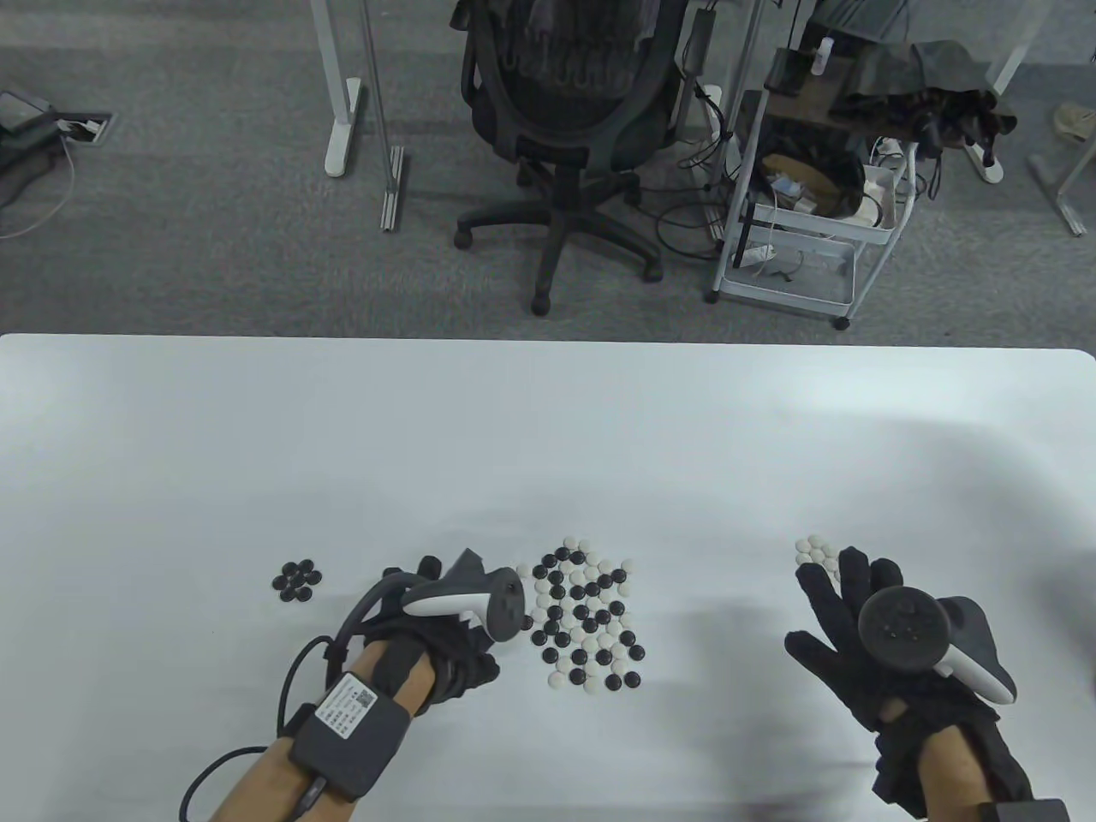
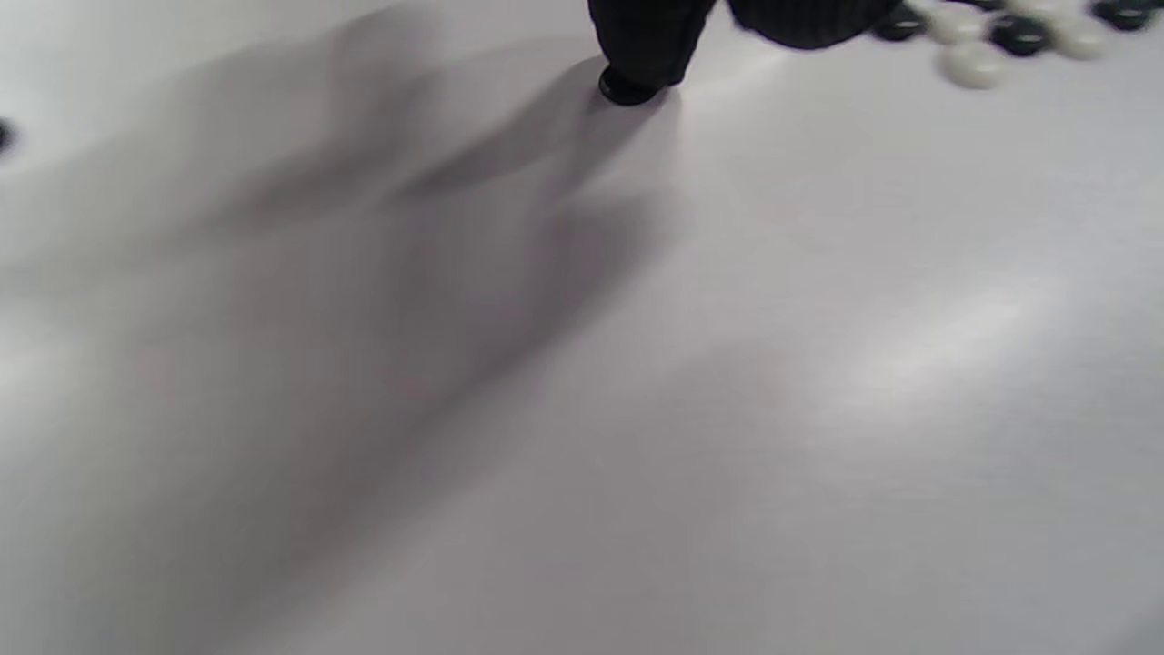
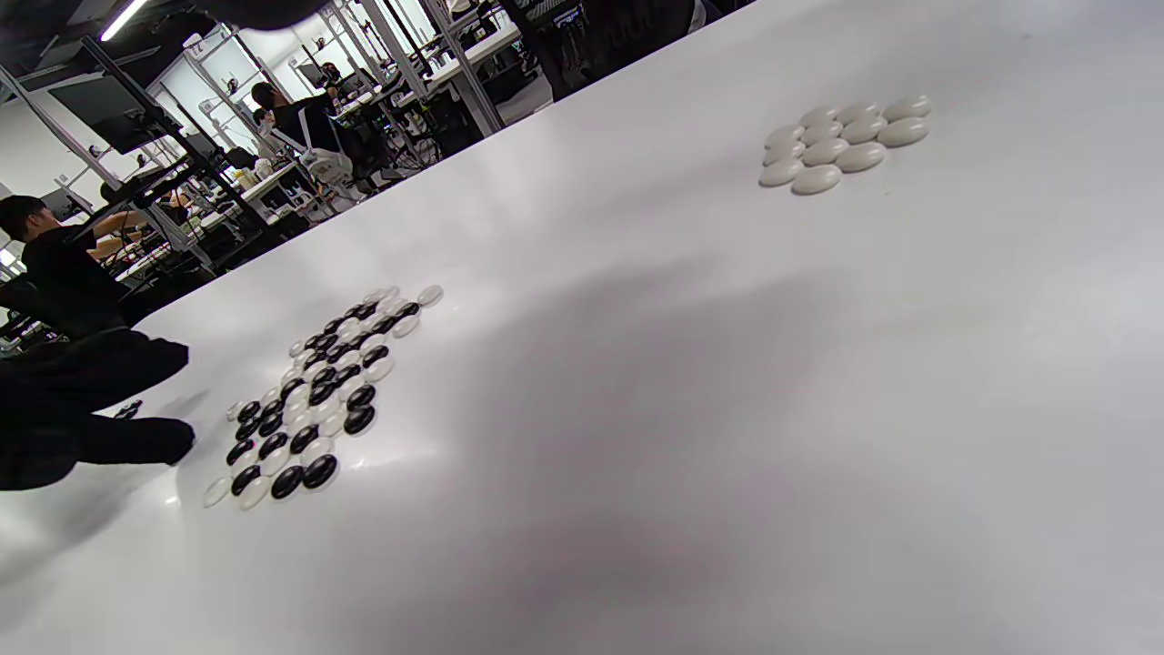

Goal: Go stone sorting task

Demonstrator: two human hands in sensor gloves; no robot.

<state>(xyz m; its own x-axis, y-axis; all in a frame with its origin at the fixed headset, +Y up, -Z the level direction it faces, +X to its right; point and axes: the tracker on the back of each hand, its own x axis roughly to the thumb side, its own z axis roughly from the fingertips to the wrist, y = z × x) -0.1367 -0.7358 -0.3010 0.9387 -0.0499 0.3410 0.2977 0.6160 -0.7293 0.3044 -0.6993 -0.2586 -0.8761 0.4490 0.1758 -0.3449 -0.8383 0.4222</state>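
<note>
A mixed pile of black and white Go stones (image 1: pixel 586 612) lies at the table's centre. A small group of black stones (image 1: pixel 297 580) sits to its left and a small group of white stones (image 1: pixel 816 550) to its right. My left hand (image 1: pixel 467 664) is at the pile's left edge, its fingers mostly hidden under the tracker. In the left wrist view its fingertips (image 2: pixel 647 45) hold a single black stone (image 2: pixel 627 88) down against the table, with the pile (image 2: pixel 1000 36) just beyond. My right hand (image 1: pixel 835 599) is spread open and empty, just in front of the white group (image 3: pixel 841 144).
The white table (image 1: pixel 548 428) stretches far behind the stones. An office chair (image 1: pixel 556 111) and a wire cart (image 1: pixel 805 214) stand on the floor beyond its far edge. The right wrist view shows the pile (image 3: pixel 318 400) and my left hand (image 3: pixel 82 409).
</note>
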